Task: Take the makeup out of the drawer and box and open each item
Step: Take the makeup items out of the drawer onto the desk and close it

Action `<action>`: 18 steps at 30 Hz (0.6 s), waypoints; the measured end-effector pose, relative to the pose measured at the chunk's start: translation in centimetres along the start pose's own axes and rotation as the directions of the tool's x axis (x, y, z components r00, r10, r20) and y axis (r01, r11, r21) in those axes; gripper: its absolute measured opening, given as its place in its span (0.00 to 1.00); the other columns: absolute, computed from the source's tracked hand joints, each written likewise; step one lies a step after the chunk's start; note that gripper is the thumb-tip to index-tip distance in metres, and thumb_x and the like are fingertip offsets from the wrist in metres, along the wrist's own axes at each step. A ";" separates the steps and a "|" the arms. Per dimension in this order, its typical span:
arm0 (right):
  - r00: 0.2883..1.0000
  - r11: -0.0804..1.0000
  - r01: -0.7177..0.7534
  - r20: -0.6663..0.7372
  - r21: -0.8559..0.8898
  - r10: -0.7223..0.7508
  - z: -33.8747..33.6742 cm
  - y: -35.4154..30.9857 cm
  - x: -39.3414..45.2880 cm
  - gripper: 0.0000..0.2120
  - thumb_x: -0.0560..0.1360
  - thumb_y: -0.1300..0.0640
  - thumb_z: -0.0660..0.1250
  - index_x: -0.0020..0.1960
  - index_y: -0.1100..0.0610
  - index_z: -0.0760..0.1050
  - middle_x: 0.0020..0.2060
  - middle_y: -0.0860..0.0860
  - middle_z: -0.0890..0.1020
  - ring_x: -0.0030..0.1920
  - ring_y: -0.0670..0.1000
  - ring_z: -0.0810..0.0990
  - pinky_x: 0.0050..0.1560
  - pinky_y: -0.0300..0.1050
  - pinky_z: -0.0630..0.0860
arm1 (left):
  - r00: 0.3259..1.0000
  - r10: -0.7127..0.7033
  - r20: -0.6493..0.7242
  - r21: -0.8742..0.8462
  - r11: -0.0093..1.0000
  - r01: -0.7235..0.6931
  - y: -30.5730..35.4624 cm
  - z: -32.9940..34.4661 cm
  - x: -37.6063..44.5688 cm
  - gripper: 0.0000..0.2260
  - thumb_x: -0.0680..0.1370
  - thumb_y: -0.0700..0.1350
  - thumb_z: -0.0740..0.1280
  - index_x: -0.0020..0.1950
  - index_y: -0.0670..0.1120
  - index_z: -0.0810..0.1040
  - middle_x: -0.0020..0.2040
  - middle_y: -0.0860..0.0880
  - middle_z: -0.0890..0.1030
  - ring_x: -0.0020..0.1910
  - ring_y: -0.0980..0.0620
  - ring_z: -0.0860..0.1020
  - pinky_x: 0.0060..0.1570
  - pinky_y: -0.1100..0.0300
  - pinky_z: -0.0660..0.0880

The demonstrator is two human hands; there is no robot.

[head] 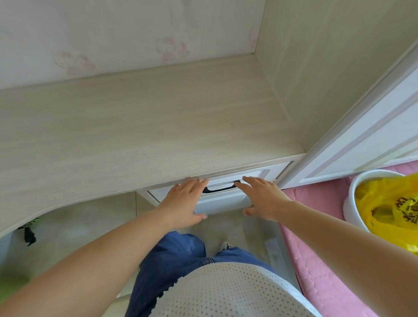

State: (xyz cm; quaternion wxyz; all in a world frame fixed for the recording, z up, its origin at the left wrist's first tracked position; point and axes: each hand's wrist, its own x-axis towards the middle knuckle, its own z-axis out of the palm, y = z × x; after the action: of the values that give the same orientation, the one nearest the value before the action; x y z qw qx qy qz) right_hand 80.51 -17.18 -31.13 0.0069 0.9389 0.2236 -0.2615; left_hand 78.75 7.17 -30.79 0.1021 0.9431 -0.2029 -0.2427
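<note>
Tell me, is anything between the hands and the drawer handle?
Nothing visible. The left hand and right hand are open at the white drawer, either side of its dark handle, which shows uncovered between them.

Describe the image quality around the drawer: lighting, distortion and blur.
Head view: soft, even daylight, no glare; the wide lens bends the desk edge and stretches both forearms; the drawer, left hand and right hand are fairly sharp; the lower left corner blurs green.

Pale matt wood-grain counter (130, 128); smooth white drawer (219, 201) with dark handle (220, 188); crinkled glossy yellow plastic bag (392, 210).
</note>
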 end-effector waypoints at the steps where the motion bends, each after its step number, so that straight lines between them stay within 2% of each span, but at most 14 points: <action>1: 1.000 1.000 -0.018 0.006 0.007 0.018 0.3 -0.1 0.4 0.40 0.75 0.42 0.64 0.77 0.50 0.46 0.77 0.52 0.51 0.76 0.54 0.53 0.73 0.51 0.54 | 1.000 0.023 0.017 -0.008 1.000 -0.023 -0.4 0.2 0.4 0.41 0.75 0.57 0.65 0.77 0.49 0.41 0.79 0.47 0.49 0.77 0.49 0.48 0.75 0.50 0.51; 8: 0.990 0.981 -0.141 0.003 0.131 0.142 3.9 -2.5 3.8 0.37 0.75 0.44 0.65 0.77 0.50 0.50 0.76 0.51 0.55 0.76 0.53 0.55 0.73 0.50 0.57 | 0.977 0.173 0.126 -0.107 0.981 -0.160 -3.6 3.3 3.3 0.39 0.76 0.55 0.65 0.78 0.50 0.43 0.79 0.49 0.49 0.77 0.50 0.50 0.73 0.55 0.52; 10: 0.984 0.969 -0.172 -0.015 0.178 0.177 5.0 -3.4 4.8 0.36 0.75 0.45 0.66 0.76 0.49 0.52 0.76 0.51 0.56 0.75 0.53 0.56 0.73 0.51 0.59 | 0.972 0.208 0.109 -0.119 0.974 -0.195 -4.5 4.6 3.9 0.38 0.76 0.55 0.64 0.78 0.50 0.44 0.79 0.50 0.48 0.77 0.50 0.49 0.73 0.57 0.50; 14: 0.953 0.933 -0.242 -0.113 0.268 0.280 8.2 -5.0 6.8 0.34 0.75 0.47 0.66 0.76 0.49 0.54 0.75 0.50 0.58 0.75 0.53 0.57 0.73 0.49 0.59 | 0.947 0.320 0.017 -0.011 0.947 -0.320 -7.2 7.5 5.5 0.35 0.78 0.58 0.61 0.78 0.49 0.46 0.79 0.50 0.45 0.77 0.52 0.43 0.74 0.56 0.45; 16: 0.929 0.924 -0.275 -0.175 0.265 0.327 9.9 -5.6 7.4 0.33 0.75 0.48 0.66 0.76 0.49 0.55 0.75 0.51 0.58 0.75 0.53 0.56 0.73 0.50 0.58 | 0.924 0.381 -0.026 0.047 0.924 -0.380 -8.2 8.7 6.1 0.35 0.78 0.58 0.60 0.78 0.48 0.47 0.79 0.50 0.45 0.77 0.52 0.43 0.75 0.55 0.46; 18: 0.889 0.927 -0.297 -0.286 0.231 0.356 11.5 -6.1 7.8 0.34 0.72 0.48 0.69 0.75 0.49 0.59 0.73 0.53 0.63 0.74 0.56 0.61 0.73 0.55 0.60 | 0.903 0.422 -0.082 0.095 0.905 -0.414 -9.0 10.1 6.8 0.34 0.78 0.59 0.59 0.78 0.48 0.49 0.79 0.49 0.48 0.77 0.51 0.46 0.75 0.53 0.52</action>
State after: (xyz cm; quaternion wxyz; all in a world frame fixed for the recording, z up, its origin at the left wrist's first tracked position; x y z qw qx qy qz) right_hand 78.22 -9.92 -44.24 -0.0709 0.9898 0.0354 -0.1184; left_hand 82.15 11.33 -44.99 0.1262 0.8918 -0.4041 -0.1595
